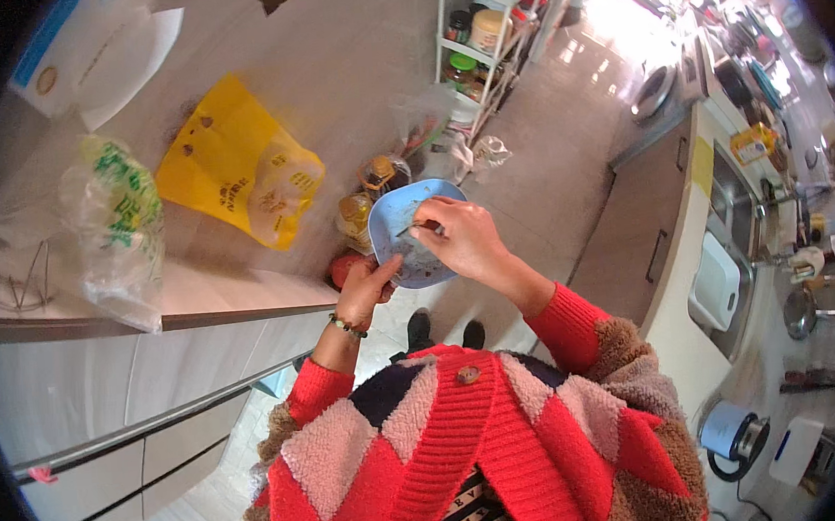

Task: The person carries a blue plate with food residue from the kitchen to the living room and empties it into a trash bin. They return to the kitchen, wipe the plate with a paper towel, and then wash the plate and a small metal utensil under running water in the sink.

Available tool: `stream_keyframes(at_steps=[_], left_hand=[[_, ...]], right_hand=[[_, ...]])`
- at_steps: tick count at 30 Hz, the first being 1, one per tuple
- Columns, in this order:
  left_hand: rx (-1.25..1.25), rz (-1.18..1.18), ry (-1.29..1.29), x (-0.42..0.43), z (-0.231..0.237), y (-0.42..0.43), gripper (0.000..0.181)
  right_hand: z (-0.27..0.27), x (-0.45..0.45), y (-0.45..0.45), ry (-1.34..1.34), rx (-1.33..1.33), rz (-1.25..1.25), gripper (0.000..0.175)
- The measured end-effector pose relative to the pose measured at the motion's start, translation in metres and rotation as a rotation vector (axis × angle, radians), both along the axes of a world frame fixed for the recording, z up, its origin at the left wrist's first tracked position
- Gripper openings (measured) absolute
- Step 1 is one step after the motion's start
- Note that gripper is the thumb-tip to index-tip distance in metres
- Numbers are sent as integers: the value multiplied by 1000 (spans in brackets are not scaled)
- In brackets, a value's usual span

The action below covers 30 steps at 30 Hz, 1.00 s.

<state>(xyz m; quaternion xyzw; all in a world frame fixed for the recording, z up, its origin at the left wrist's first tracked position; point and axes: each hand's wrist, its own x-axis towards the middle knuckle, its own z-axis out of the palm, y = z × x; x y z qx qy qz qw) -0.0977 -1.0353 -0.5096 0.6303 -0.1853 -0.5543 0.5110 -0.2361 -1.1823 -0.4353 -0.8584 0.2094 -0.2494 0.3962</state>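
A shallow blue plastic tray [425,260] with rounded corners is held up in front of me. My left hand [367,286] grips its near left edge, thumb on top. Dark bits and residue lie scattered over its inner surface. Above the tray, my right hand [459,232] pinches a small, dark, thin piece between thumb and fingers; what it is cannot be told. A beaded bracelet [348,326] circles my left wrist.
On the left, a yellow plastic bag [226,165] hangs by the wall over a counter [245,291]. A white shelf rack [479,49] with jars stands ahead. To the right, a counter [680,278] holds a sink with a white basin [714,282] and an electric kettle [727,431].
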Motion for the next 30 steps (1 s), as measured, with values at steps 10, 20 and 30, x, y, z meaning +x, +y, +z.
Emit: stream_keyframes(at_steps=[10,20,30], left_hand=[[-5,-119,35,-27,13,-27,25],[39,-194,-33,-60,14,-59,24],[55,-292,73,-64,-2,-70,28]], right_hand=[[-28,-48,-15,-161,141,-156,13],[-35,-100,-32,-212,157,-316,11],[-44,-117,-38,-104,-105,-466,3]])
